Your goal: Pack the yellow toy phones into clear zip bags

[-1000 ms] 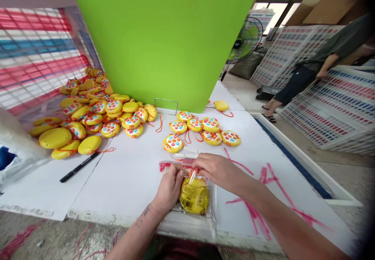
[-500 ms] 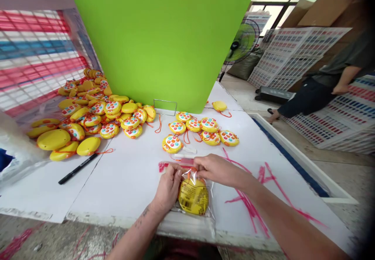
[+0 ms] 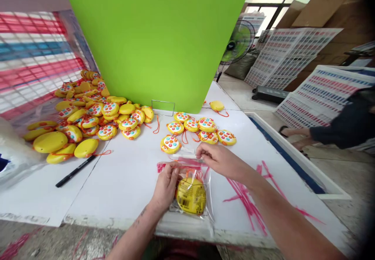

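Observation:
A clear plastic bag (image 3: 205,209) lies on the white table (image 3: 123,182) near its front edge, with a yellow toy (image 3: 191,196) inside, label side up. My left hand (image 3: 166,186) grips the bag's left top edge, fingers closed. My right hand (image 3: 218,159) pinches the bag's red zip strip at the top, just beyond the toy. Right behind my hands lies a small group of yellow toys with coloured buttons (image 3: 199,129) and orange cords.
A large pile of the same yellow toys (image 3: 88,115) fills the left of the table. A black marker (image 3: 74,171) lies at the left front. A green panel (image 3: 155,37) stands behind. Another person (image 3: 342,125) bends over printed sheets on the floor at the right.
My right hand has moved up and away from the toy to the bag's zip strip. The person at the right has bent lower and shifted right.

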Available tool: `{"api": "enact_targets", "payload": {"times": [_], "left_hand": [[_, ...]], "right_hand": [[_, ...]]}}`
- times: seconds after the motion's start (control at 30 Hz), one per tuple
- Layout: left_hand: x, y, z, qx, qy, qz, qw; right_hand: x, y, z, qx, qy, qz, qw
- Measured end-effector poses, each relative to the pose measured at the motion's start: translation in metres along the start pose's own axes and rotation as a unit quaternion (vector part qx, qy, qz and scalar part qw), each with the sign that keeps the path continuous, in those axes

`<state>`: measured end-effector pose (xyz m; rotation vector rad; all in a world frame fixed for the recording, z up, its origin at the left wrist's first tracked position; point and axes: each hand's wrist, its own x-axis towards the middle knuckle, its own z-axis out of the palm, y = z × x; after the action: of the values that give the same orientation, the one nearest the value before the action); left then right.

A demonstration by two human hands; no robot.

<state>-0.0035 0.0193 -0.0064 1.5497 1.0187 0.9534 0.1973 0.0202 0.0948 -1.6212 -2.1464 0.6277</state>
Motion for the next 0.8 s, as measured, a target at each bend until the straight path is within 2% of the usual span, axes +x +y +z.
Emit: {"api": "enact_targets", "payload": {"times": [0.13,0.27,0.37,0.5,0.8], "left_hand": [[0.0,0.003,-0.001,-0.016,-0.028,0.002,0.999],[0.0,0.008,-0.002,0.018,-0.026,0.036,0.999],[0.0,0.009,-0.003,0.028,-0.02,0.046,0.998],[0.001,0.009,-0.002,0.024,-0.017,0.05,0.998],[0.0,0.014,-0.002,0.029,-0.043,0.053,0.997]], "right_hand": [[0.0,-0.015,0.017,0.025,0.054,-0.053,0.997],[0.005,-0.03,0.046,-0.1,0.085,-0.094,0.987],[0.009,-0.037,0.058,-0.186,0.096,-0.102,0.972],[0.01,-0.037,0.061,-0.212,0.09,-0.1,0.968],[0.01,-0.028,0.05,-0.165,0.074,-0.075,0.981]]}}
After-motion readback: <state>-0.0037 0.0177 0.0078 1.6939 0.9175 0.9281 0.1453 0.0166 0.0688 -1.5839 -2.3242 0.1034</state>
